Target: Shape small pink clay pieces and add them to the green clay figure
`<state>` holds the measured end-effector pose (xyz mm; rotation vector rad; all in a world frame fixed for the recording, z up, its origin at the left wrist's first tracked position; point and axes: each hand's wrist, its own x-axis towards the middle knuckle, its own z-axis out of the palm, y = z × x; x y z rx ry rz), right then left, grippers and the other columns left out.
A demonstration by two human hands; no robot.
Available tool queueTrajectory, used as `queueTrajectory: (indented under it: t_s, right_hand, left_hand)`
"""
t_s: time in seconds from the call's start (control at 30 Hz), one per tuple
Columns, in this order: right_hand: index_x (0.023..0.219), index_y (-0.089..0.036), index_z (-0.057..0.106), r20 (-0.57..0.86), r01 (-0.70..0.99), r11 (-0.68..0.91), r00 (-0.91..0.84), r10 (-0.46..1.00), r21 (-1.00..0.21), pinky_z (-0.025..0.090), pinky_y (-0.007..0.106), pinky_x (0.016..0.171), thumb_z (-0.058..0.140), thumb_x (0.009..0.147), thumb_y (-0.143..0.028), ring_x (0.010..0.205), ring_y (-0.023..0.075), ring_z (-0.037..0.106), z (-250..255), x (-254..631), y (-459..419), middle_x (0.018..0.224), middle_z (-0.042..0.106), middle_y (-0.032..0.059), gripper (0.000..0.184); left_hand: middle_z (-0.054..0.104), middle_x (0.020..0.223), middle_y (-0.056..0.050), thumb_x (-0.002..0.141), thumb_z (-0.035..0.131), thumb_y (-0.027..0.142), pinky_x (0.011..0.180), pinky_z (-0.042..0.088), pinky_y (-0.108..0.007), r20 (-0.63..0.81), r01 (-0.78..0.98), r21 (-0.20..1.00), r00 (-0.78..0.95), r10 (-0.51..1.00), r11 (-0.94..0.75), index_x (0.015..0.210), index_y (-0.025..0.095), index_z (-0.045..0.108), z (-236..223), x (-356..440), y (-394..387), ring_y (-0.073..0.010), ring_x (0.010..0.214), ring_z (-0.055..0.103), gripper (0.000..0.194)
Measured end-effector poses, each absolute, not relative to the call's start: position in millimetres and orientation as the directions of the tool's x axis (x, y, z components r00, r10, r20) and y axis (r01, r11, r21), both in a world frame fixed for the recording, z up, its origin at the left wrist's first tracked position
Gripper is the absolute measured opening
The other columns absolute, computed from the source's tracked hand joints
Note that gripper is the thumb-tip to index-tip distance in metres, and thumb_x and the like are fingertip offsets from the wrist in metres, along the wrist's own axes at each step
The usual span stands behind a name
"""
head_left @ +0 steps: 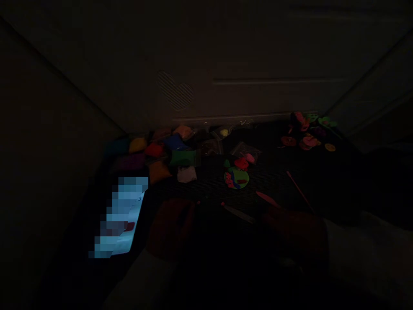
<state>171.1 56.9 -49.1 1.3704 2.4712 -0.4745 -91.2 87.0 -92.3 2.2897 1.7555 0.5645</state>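
The scene is very dark. My left hand (172,226) is low on the dark table, just right of a lit phone (137,221); its fingers are lost in shadow. Further right, my right hand (300,230) lies beside a pink modelling knife (267,199). The knife's near end meets the fingers, and I cannot tell whether they grip it. Between the hands rests a pale flat modelling tool (238,213), with a tiny pink bit (222,203) at its tip. Beyond it sits a green clay disc (243,175) bearing red, blue and brown pieces.
Bags of coloured clay (183,157) crowd the back left. A red clay lump (241,163) and an opened clear bag (247,150) lie behind the disc. Clay figures (309,140) cluster back right. A thin pink stick (298,189) slants nearby. A pale wall (258,99) rises behind.
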Motion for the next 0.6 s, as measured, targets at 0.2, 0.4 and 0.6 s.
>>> queueTrajectory:
  t_s: [0.2,0.4,0.6]
  right_hand:
    - [0.087,-0.023,0.057,-0.167,0.812,0.578,-0.583,0.795,-0.080,0.036,0.026,0.063,0.047,0.075,-0.019,0.076,0.0137,0.053,-42,186,64,0.089,0.057,0.0023,0.017]
    - [0.097,-0.025,0.055,-0.050,0.831,0.553,-0.556,0.830,-0.062,0.026,0.034,0.075,0.044,0.079,-0.029,0.077,0.0133,0.050,-46,191,93,0.081,0.058,0.0008,0.022]
    - [0.086,-0.023,0.060,-0.049,0.795,0.607,-0.606,0.794,0.004,0.023,0.029,0.066,0.046,0.077,-0.022,0.072,0.0120,0.047,-59,182,99,0.077,0.059,0.0013,0.016]
  left_hand:
    - [0.059,0.080,-0.004,0.075,0.043,0.029,0.068,0.042,-0.029,0.219,0.870,0.389,0.232,0.948,-0.303,0.084,0.018,0.057,-93,-91,87,-0.0157,0.076,0.052,0.020]
    - [0.059,0.080,-0.003,0.075,0.044,0.030,0.068,0.042,-0.029,0.203,0.874,0.387,0.230,0.952,-0.294,0.084,0.018,0.056,-93,-90,87,-0.0156,0.076,0.053,0.019]
    - [0.060,0.081,-0.003,0.075,0.044,0.031,0.069,0.042,-0.029,0.191,0.879,0.391,0.211,0.959,-0.272,0.083,0.019,0.057,-93,-91,86,-0.0161,0.077,0.053,0.020]
